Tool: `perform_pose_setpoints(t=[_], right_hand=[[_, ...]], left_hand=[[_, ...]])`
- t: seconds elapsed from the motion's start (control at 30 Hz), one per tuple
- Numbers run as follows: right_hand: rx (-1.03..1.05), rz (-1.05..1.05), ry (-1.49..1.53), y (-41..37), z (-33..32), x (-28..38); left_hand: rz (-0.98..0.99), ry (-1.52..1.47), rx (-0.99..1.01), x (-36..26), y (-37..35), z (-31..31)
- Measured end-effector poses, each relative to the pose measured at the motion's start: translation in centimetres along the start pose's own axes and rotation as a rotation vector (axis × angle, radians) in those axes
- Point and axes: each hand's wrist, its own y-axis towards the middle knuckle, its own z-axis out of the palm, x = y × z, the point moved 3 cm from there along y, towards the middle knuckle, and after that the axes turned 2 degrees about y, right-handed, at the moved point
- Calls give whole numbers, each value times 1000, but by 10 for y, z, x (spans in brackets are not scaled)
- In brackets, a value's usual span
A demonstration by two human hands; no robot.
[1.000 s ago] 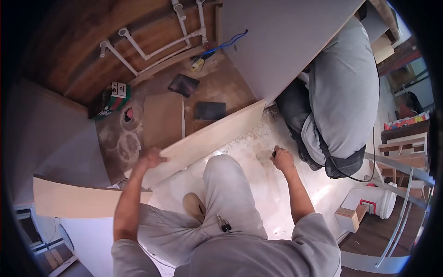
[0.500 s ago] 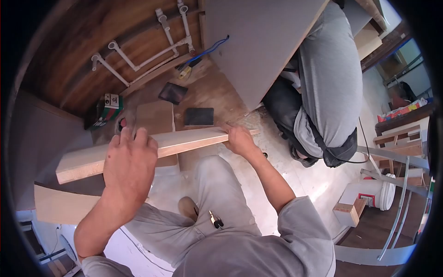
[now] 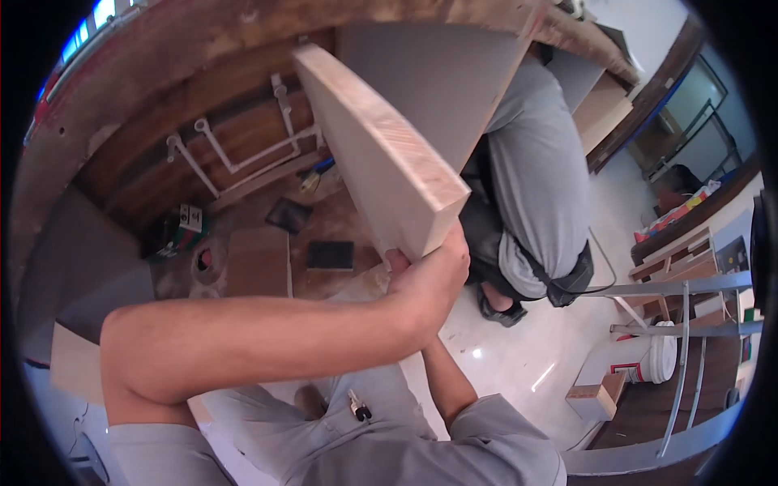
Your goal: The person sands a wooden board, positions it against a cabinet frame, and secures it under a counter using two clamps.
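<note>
A thick wooden board (image 3: 369,170) stands tilted up in front of me, its pale wood edge turned upward and its near end toward me. My left hand (image 3: 438,271) is closed around the lower near end of that board, with the left forearm crossing my body. My right forearm (image 3: 447,377) rises behind the left wrist. The right hand is hidden there, so its fingers do not show. Close to the board's right side is a tall grey panel (image 3: 429,89) of the cabinet.
A crouching person (image 3: 539,178) in grey is close on the right. White pipes (image 3: 263,154) run along the back wall. On the floor lie a dark flat tile (image 3: 330,255), a cardboard piece (image 3: 258,263) and a green box (image 3: 180,231). A white bucket (image 3: 648,356) and metal ladder (image 3: 685,364) stand right.
The board has swung from lying across my lap to pointing up and away, toward the cabinet. My left hand has moved right to its near end, and my right hand has gone out of sight.
</note>
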Motion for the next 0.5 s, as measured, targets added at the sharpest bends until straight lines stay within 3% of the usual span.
perform_pose_setpoints(t=[0.07, 0.13, 0.23, 0.33, 0.37, 0.43, 0.5], right_hand=[[16, 1, 78, -2, -3, -14], [35, -1, 163, 11, -15, -26], [-42, 208, -32, 46, -24, -52], [-90, 452, -224, 71, -32, -74], [-59, 511, -167, 79, -44, -54], [-94, 371, -183, 95, -64, -51], [-195, -53, -63, 121, -94, 20]], left_hand=[[153, 26, 23, -3, 25, -3], [110, 111, -48, 2, 53, -7], [-15, 251, -167, 15, 89, -10], [-140, 76, -85, 43, 134, -4], [-212, 63, -79, 50, 148, 2], [-234, 74, -87, 55, 177, 12], [-273, 43, -123, 61, 192, 9]])
